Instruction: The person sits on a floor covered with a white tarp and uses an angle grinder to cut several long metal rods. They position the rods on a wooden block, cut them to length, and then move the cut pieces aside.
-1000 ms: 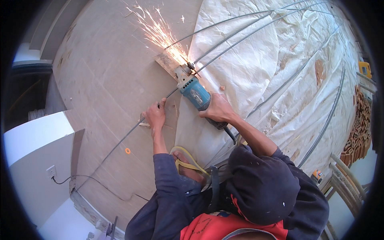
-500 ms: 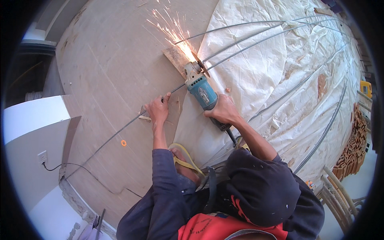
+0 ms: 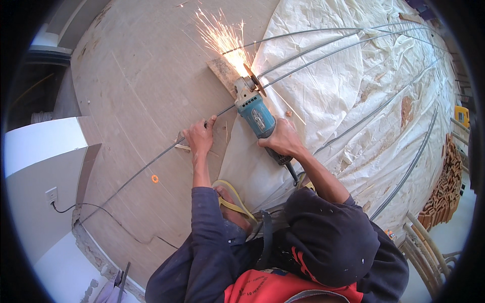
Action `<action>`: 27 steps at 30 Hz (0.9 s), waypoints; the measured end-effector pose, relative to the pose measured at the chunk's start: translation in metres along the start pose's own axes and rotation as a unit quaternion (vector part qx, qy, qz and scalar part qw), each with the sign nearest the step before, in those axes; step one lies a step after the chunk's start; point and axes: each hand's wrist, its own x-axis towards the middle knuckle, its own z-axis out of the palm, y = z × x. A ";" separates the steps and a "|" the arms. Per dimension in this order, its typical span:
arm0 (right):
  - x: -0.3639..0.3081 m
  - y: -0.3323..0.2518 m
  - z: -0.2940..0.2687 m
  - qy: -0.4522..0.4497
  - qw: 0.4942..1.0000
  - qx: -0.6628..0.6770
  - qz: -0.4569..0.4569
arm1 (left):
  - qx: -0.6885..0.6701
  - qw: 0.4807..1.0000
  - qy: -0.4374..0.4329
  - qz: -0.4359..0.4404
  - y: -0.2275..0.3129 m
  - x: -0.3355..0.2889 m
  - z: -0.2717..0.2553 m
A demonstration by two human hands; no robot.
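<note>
Fingers of the left hand (image 3: 199, 137) are wrapped round the metal rod (image 3: 226, 110), which slants from lower left up to the grinder (image 3: 256, 116); the right hand (image 3: 283, 138), nearer the disc (image 3: 262, 87), clamps the grinder, its long axis crossing the rod.

So the floor (image 3: 136, 91) is plain greyish-brown, with a crumpled white sheet (image 3: 313, 86) spread over its right side. There's a small orange ring (image 3: 155, 179) out from the left edge, a worn wooden board (image 3: 220, 72) near the sheet, and a dark cable (image 3: 120, 222) snaking around lower left.
</note>
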 end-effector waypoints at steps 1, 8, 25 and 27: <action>0.000 0.002 0.001 0.005 1.000 0.002 -0.003 | -0.002 1.000 0.002 0.001 0.001 0.000 0.000; 0.001 0.004 0.001 0.001 1.000 -0.005 -0.011 | -0.005 1.000 0.019 0.005 0.000 -0.001 0.003; -0.005 -0.004 -0.005 -0.003 1.000 -0.005 -0.010 | -0.007 1.000 0.021 0.013 -0.001 0.000 0.001; -0.002 0.001 -0.003 0.001 1.000 -0.010 -0.027 | -0.005 1.000 0.018 0.012 -0.001 0.000 0.001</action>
